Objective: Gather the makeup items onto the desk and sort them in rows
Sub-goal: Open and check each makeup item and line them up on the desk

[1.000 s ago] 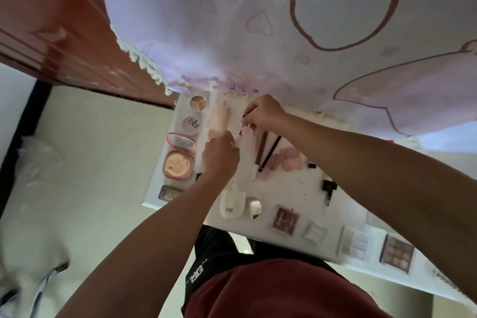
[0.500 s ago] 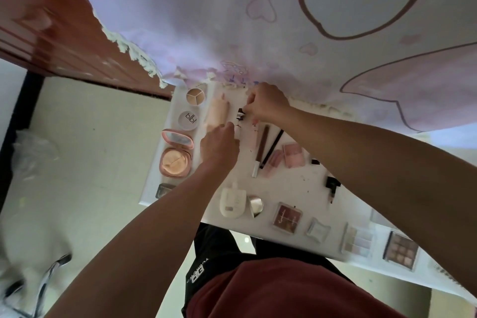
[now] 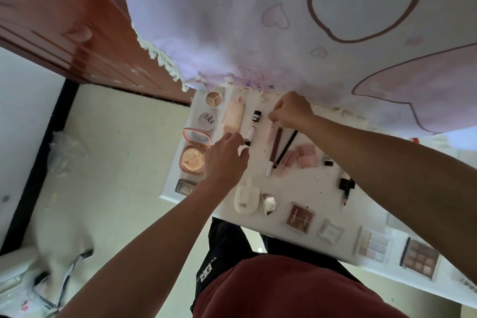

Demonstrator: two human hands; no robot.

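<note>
The right grip pinches the far end of the pale pink tube lying on the bench. The left grip is loosely wide, with a fingertip at the small lip tube just to the left.

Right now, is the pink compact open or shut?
Open: the pink compact lies with its lid flipped back, mirror showing, puff exposed in the base.

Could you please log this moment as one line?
stage: sorting rows | left hand: touches small tube end | right hand: pinches pale pink tube
</note>
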